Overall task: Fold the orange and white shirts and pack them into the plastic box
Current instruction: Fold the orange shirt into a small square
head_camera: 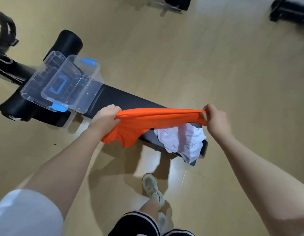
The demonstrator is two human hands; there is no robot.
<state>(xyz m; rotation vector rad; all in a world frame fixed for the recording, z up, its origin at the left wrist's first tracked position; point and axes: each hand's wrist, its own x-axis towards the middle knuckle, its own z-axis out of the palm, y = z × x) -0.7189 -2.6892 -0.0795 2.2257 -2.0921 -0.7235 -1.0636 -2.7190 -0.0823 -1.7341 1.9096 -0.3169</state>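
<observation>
Above the black bench [124, 99], the orange shirt [147, 123] hangs stretched between both hands. The left hand [105, 116] grips one end in curled fingers; the right hand [214, 116] pinches the other. The white shirt [181, 140] lies crumpled on the bench's near end. The plastic box [76, 86] stands open at the far end, with nothing inside. Current step: spreading the orange shirt before folding. The next move probably requires laying it flat on the bench.

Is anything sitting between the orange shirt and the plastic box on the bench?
Nothing visible: bare black bench lies between the orange shirt and the open plastic box.
</observation>
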